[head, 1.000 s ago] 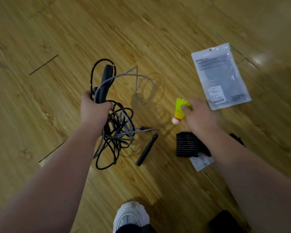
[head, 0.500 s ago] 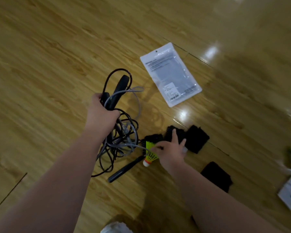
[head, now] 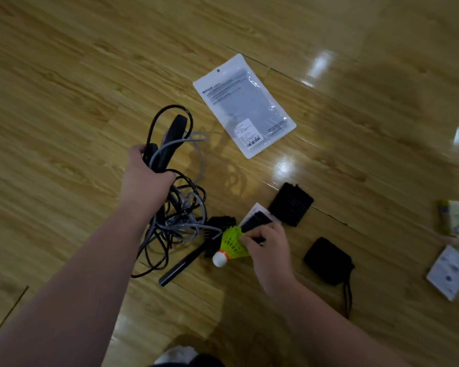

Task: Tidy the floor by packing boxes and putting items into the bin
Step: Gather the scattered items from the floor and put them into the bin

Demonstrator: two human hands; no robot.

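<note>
Shuttlecock [head: 232,246]: yellow-green skirt, white cork; it is held just above the wooden floor [head: 64,102], cork pointing down-left, beside the cord tangle.
Right hand [head: 269,249]: fingers are closed on the shuttlecock's skirt, and a ribbed black band [head: 255,221] with a white card [head: 257,209] is pinched as well.
Left hand [head: 146,178]: fist is closed round a tangle of black and grey cords [head: 180,213] with dark handles; one handle [head: 182,264] hangs lowest, and floor contact cannot be told.
Black band, far [head: 290,203]: lying flat on the floor, just beyond the right hand.
Black pouch [head: 329,262]: on the floor to the right of the right wrist, drawstring trailing towards the viewer.
Plastic packet [head: 244,105]: grey-white, flat on the floor, well apart from both hands.
Small packs [head: 449,271]: blurred, at the right edge; type cannot be told.
Shoe [head: 175,356]: white toe is seen at the bottom edge.
</note>
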